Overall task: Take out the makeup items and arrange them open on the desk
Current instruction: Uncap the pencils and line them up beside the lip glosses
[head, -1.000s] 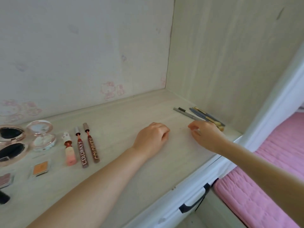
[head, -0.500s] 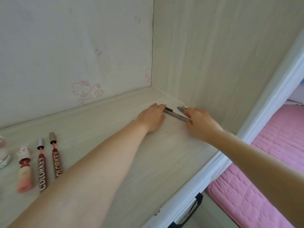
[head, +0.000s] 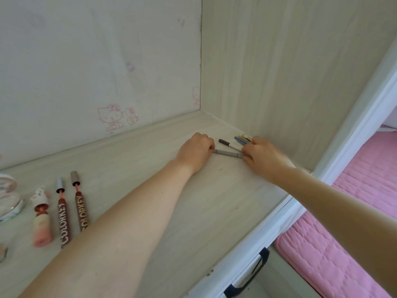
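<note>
- Two hands meet at a grey pencil (head: pixel 228 153) lying flat on the worktop (head: pixel 193 211) near its back right corner.
- Left hand (head: pixel 196 152): fingers curled over the pencil's left end, gripping it.
- Right hand (head: pixel 263 157): fingers pinch the pencil's right end.
- Just behind lie a dark-capped pencil (head: pixel 227 144) and a blue pencil (head: pixel 240 140), beside the side panel.
- Far left on the worktop: two opened Colorkey lip tubes (head: pixel 73 209) and a pink lip tube (head: pixel 41 220).

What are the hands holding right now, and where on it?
A grey makeup pencil: the left hand grips one end, the right hand the other.
</note>
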{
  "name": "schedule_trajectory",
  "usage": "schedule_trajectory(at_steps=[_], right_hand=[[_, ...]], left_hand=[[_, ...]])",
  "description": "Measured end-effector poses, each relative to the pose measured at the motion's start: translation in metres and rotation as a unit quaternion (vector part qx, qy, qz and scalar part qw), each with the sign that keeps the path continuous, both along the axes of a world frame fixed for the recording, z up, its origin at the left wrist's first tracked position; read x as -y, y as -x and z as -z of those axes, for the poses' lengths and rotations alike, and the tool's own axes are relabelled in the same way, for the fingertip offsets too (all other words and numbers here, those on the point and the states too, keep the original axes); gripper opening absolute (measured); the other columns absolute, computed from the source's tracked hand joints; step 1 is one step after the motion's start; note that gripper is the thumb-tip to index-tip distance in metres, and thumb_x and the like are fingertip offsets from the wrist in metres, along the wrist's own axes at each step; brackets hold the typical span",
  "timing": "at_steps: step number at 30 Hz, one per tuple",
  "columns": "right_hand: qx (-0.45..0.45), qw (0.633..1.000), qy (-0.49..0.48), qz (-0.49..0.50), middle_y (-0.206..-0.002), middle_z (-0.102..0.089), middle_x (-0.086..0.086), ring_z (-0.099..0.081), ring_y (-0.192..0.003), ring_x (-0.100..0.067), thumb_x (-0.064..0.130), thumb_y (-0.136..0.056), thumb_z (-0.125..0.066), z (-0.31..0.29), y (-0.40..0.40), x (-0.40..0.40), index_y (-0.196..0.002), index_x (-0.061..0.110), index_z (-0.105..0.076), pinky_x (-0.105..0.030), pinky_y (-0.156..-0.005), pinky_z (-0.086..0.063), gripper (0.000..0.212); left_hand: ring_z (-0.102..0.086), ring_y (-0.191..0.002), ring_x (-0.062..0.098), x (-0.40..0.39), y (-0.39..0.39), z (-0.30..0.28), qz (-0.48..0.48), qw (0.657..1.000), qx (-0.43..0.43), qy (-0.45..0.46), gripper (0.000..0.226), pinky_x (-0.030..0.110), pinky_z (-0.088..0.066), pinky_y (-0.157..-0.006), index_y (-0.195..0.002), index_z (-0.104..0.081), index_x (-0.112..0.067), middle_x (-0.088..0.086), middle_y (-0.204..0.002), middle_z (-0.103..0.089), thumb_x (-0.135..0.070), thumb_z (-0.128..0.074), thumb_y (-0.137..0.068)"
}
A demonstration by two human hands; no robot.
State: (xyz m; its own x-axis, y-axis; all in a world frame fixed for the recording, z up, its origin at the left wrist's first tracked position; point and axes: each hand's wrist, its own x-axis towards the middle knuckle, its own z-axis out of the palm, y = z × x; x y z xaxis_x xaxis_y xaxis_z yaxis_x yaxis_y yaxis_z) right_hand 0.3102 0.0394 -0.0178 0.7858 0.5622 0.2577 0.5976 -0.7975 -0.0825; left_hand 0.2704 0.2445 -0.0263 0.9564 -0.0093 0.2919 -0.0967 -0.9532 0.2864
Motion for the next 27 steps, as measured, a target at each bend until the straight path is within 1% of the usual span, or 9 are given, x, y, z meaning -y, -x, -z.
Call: schedule_trajectory(at_steps=[3, 6, 11, 16, 18, 20, 21, 23, 27], right_hand=[[0.021, 1.0, 0.014, 0.005, -0.111, -0.051, -0.004, -0.045, -0.105, -0.025, 0.029, -0.097, -0.049, -0.003, 0.009, -0.001, -0.106, 0.014, -0.067, -0.037, -0.075, -0.05, 0.025], [0.009, 1.0, 0.005, 0.015, -0.11, -0.054, -0.005, -0.046, -0.105, -0.025, 0.026, -0.098, -0.048, -0.009, 0.018, -0.005, -0.107, 0.014, -0.066, -0.037, -0.075, -0.049, 0.023], [-0.022, 0.995, -0.099, -0.003, -0.09, -0.059, -0.001, -0.054, -0.081, -0.023, 0.023, -0.095, -0.053, -0.022, 0.04, -0.009, -0.095, 0.015, -0.064, -0.031, -0.061, -0.04, 0.014], [-0.041, 0.982, -0.18, -0.048, -0.092, -0.066, -0.003, -0.06, -0.086, -0.021, 0.015, -0.092, -0.058, -0.029, 0.073, -0.023, -0.101, 0.015, -0.067, -0.033, -0.078, -0.049, 0.013], [-0.048, 0.97, -0.23, -0.057, -0.093, -0.068, 0.0, -0.061, -0.084, -0.016, 0.011, -0.09, -0.061, -0.03, 0.092, -0.031, -0.102, 0.015, -0.068, -0.021, -0.076, -0.046, 0.014], [-0.08, 0.955, -0.28, -0.056, -0.09, -0.069, 0.005, -0.062, -0.081, -0.01, 0.011, -0.088, -0.064, -0.031, 0.113, -0.039, -0.1, 0.016, -0.069, -0.003, -0.068, -0.04, 0.014], [-0.101, 0.946, -0.302, -0.055, -0.089, -0.07, 0.006, -0.063, -0.08, -0.008, 0.012, -0.087, -0.065, -0.032, 0.125, -0.044, -0.098, 0.017, -0.07, 0.0, -0.067, -0.041, 0.013], [-0.141, 0.93, -0.334, -0.062, -0.085, -0.071, 0.006, -0.066, -0.078, -0.009, 0.011, -0.085, -0.068, -0.031, 0.147, -0.055, -0.094, 0.019, -0.07, -0.005, -0.071, -0.046, 0.012], [-0.247, 0.878, -0.396, -0.102, -0.079, -0.072, -0.004, -0.07, -0.073, -0.019, 0.004, -0.082, -0.07, -0.028, 0.192, -0.076, -0.082, 0.022, -0.067, -0.035, -0.074, -0.057, 0.018]], left_hand=[[-0.048, -0.109, 0.021, -0.001, 0.012, -0.002, -0.001, 0.999, -0.003, 0.04, 0.016, 0.037, -0.044, -0.09, -0.103, -0.064, -0.014, 0.006, -0.107, -0.059, -0.018, -0.05, -0.096], [-0.055, -0.094, 0.02, -0.002, 0.025, -0.005, -0.025, 0.992, 0.007, 0.121, 0.012, 0.032, -0.045, -0.08, -0.097, -0.063, -0.021, 0.002, -0.1, -0.058, -0.02, -0.052, -0.094], [-0.057, -0.088, 0.009, -0.011, 0.057, -0.023, -0.043, 0.963, 0.041, 0.261, 0.007, 0.015, -0.04, -0.071, -0.086, -0.065, -0.023, -0.005, -0.09, -0.066, -0.016, -0.065, -0.088], [-0.059, -0.072, 0.01, -0.024, 0.109, -0.045, -0.078, 0.906, 0.086, 0.408, 0.007, 0.015, -0.044, -0.069, -0.085, -0.071, -0.015, 0.006, -0.083, -0.067, -0.01, -0.073, -0.08], [-0.058, -0.07, 0.01, -0.028, 0.134, -0.05, -0.087, 0.865, 0.095, 0.484, 0.01, 0.016, -0.046, -0.072, -0.088, -0.07, -0.011, 0.008, -0.083, -0.065, -0.005, -0.073, -0.08], [-0.063, -0.077, 0.018, -0.032, 0.16, -0.051, -0.1, 0.797, 0.106, 0.586, 0.012, 0.028, -0.05, -0.082, -0.089, -0.066, -0.009, 0.013, -0.087, -0.066, -0.001, -0.07, -0.081], [-0.065, -0.082, 0.021, -0.033, 0.172, -0.052, -0.102, 0.761, 0.109, 0.631, 0.012, 0.031, -0.052, -0.085, -0.09, -0.065, -0.007, 0.015, -0.089, -0.067, 0.001, -0.069, -0.082], [-0.068, -0.084, 0.022, -0.037, 0.196, -0.052, -0.093, 0.699, 0.116, 0.699, 0.01, 0.031, -0.056, -0.086, -0.091, -0.064, -0.005, 0.013, -0.088, -0.069, 0.002, -0.066, -0.084], [-0.07, -0.073, 0.016, -0.048, 0.239, -0.053, -0.09, 0.609, 0.148, 0.774, 0.007, 0.027, -0.059, -0.075, -0.086, -0.064, -0.006, 0.005, -0.076, -0.07, 0.001, -0.062, -0.086]])
